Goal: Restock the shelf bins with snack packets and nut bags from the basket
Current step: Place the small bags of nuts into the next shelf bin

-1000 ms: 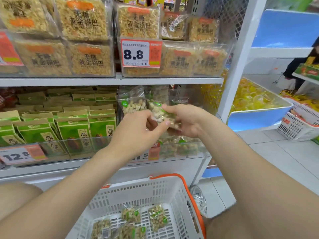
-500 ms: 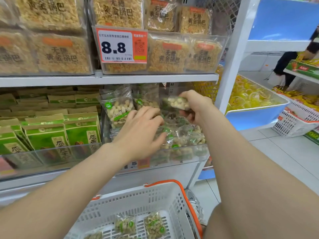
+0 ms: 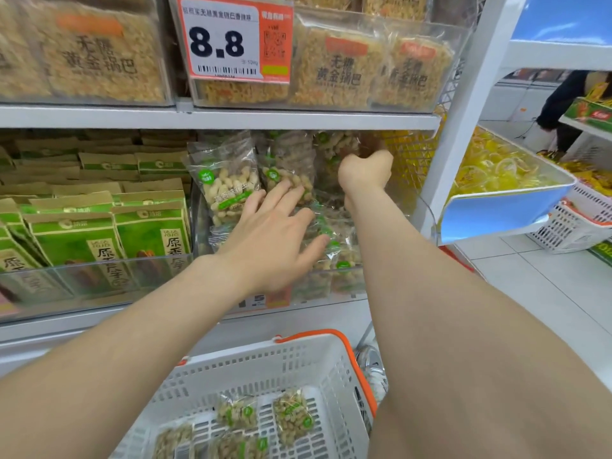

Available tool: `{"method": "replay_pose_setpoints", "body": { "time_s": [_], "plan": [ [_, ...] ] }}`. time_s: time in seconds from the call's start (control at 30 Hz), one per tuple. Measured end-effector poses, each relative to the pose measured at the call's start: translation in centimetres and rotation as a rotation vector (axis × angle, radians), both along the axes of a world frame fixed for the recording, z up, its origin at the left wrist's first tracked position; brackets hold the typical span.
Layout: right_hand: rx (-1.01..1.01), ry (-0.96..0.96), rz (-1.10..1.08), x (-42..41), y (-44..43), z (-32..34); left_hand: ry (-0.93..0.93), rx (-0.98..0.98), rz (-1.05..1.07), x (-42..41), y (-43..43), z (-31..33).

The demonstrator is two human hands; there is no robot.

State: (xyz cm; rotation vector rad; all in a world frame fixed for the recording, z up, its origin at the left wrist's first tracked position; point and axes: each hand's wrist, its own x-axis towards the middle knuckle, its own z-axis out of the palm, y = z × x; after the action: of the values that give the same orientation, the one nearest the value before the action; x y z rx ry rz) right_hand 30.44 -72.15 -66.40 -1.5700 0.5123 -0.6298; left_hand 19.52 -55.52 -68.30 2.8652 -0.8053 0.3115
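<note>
Right hand (image 3: 364, 172) reached deeper into bin (image 3: 331, 286); left hand (image 3: 275, 233) touches nut bags (image 3: 228, 190).

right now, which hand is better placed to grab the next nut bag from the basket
Left. The left hand lies open at the bin's front, nearer the basket; the right hand reaches deep under the upper shelf, fingers hidden.

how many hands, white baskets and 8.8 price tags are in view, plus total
hands: 2, left hand and right hand
white baskets: 2, near basket and far basket
8.8 price tag: 1
total: 5
</note>
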Motion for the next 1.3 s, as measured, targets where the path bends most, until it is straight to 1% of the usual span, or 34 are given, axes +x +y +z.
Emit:
{"method": "replay_pose_setpoints", "body": {
  "time_s": [0.07,0.17,0.2,0.27,0.33,0.4,0.43,0.5,0.53,0.57,0.63,0.73,0.8,0.9,1.03,1.1,1.17,1.23,1.3],
  "plan": [
    [-0.011,-0.029,-0.001,0.8,0.1,-0.1,0.003,-0.007,0.001,0.0,0.0,-0.1],
    [-0.130,-0.041,-0.014,2.5,-0.2,-0.2,-0.006,-0.012,0.005,0.0,0.0,-0.3],
    [-0.170,-0.019,-0.003,3.0,-0.3,-0.3,-0.013,-0.010,0.006,0.0,0.0,-0.4],
    [-0.279,0.073,0.041,3.3,-0.3,-0.1,-0.031,-0.006,0.003,0.1,-0.1,-0.6],
    [-0.341,0.178,0.060,3.8,-0.6,-0.1,-0.042,-0.008,-0.001,0.2,-0.1,-0.7],
    [-0.409,0.274,-0.048,4.2,-0.7,-0.1,-0.048,-0.009,-0.002,0.3,-0.2,-0.8],
    [-0.435,0.275,-0.111,4.2,-0.7,-0.2,-0.051,-0.010,-0.003,0.3,-0.2,-0.8],
    [-0.537,0.191,-0.128,4.5,-0.7,-0.8,-0.053,-0.009,-0.003,0.3,-0.2,-0.7],
    [-0.592,0.179,-0.125,4.4,-0.5,-1.0,-0.052,-0.010,-0.004,0.3,-0.1,-0.7],
    [-0.666,0.175,-0.105,4.3,-0.3,-1.1,-0.050,-0.013,-0.007,0.2,-0.2,-0.7],
    [-0.847,0.270,0.032,4.4,0.1,-1.5,-0.037,-0.019,-0.010,0.1,-0.1,-0.6],
    [-0.966,0.379,0.202,3.9,0.3,-2.0,-0.022,-0.019,-0.009,0.0,0.0,-0.3],
    [-1.027,0.404,0.249,3.2,-0.1,-2.2,-0.019,-0.010,-0.007,-0.2,0.0,-0.2],
    [-1.105,0.455,0.335,1.6,-0.7,-1.7,-0.062,-0.007,0.005,-0.8,0.0,0.2],
    [-1.169,0.389,0.355,-1.5,-1.1,-0.7,-0.135,-0.099,-0.007,-2.3,0.6,0.8],
    [-1.224,0.317,0.354,-3.6,-0.6,0.0,-0.206,-0.164,-0.049,-3.2,1.3,1.1],
    [-1.271,0.231,0.369,-5.9,0.1,0.6,-0.290,-0.231,-0.129,-4.3,2.0,1.3],
    [-1.320,0.149,0.374,-8.1,0.8,1.0,-0.369,-0.259,-0.236,-5.5,2.7,1.6],
    [-1.374,0.081,0.296,-10.4,1.4,1.6,-0.418,-0.244,-0.356,-7.1,3.4,1.6]
  ]
}}
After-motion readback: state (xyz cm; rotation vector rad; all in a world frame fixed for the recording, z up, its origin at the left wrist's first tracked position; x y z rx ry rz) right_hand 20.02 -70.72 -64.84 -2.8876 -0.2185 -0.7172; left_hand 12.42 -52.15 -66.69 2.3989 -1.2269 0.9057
